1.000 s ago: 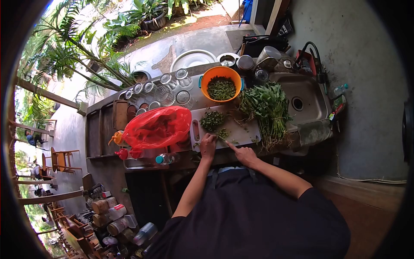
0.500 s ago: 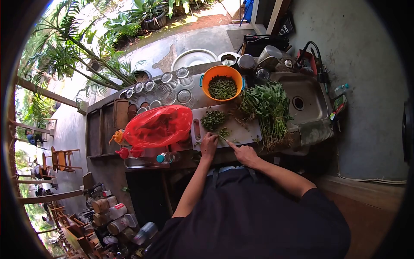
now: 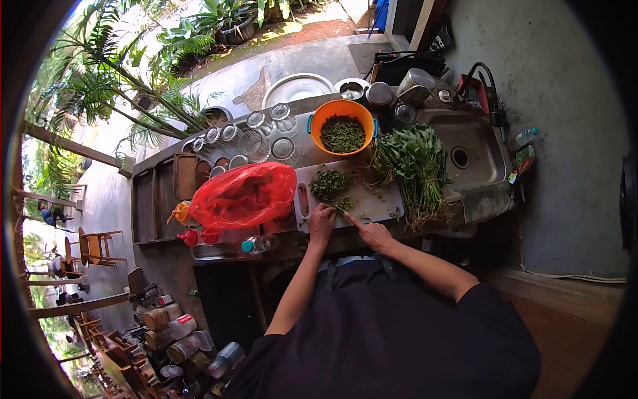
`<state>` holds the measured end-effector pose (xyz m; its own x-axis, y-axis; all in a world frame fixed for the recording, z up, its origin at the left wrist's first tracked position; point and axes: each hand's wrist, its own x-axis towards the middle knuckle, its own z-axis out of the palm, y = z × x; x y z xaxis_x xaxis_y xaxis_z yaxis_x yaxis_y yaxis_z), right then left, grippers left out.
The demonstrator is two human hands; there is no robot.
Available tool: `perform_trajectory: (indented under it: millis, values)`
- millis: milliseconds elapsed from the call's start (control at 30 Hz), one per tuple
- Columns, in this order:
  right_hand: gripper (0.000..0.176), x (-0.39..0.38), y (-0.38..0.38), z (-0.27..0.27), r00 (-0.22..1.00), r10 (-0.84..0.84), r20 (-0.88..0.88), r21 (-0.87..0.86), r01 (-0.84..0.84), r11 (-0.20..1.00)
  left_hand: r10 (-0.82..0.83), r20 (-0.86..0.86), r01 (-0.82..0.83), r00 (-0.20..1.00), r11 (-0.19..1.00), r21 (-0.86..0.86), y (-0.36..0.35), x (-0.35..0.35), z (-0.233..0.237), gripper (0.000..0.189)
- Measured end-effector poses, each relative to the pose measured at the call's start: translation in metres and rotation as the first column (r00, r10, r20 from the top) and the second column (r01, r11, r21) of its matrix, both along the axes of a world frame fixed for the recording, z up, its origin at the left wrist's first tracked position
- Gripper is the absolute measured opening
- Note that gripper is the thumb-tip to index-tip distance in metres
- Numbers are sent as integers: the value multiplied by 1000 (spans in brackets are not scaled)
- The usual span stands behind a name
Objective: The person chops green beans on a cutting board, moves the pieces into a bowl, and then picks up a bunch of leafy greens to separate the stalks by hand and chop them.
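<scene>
My right hand (image 3: 373,234) is closed round the handle of a knife (image 3: 340,210), whose blade points left over the white cutting board (image 3: 376,211). Beside the blade tip, my left hand (image 3: 323,221) has its fingers pressed together at the board's near edge; whatever they hold is too small to make out. Chopped greens (image 3: 329,184) lie in a pile on the board, with a smaller heap (image 3: 344,203) nearer the knife. A large bunch of leafy stems with roots (image 3: 420,169) rests over the board's right side. Behind the board, an orange colander (image 3: 318,120) holds more chopped greens.
A red plastic bag (image 3: 242,194) sits left of the board, with a blue-capped bottle (image 3: 256,245) near the front edge. Upturned glasses (image 3: 284,149) stand behind the bag. The sink (image 3: 488,153) is at the right, a cloth (image 3: 486,203) on its front edge.
The knife and my right hand have shifted slightly left, toward my left hand. Other things look the same.
</scene>
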<state>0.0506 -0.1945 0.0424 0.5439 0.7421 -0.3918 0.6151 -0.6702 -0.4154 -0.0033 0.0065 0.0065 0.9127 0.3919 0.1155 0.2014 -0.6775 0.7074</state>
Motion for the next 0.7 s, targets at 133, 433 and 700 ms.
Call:
perform_trajectory:
  millis: [133, 433, 700]
  values:
    - [79, -4, 1, -16, 998, -23, 57, 58, 20, 998, 9, 27, -8, 1000, 1000, -13, -1, 0, 0, 12]
    - [79, -1, -17, 0, 997, 26, 70, -9, -25, 1000, 40, 46, -38, 998, 998, -52, -1, 0, -10, 11]
    - [71, 10, -18, 40, 1000, 8, 5, -59, -8, 998, 10, 38, -8, 999, 999, -41, 0, 3, -10, 9]
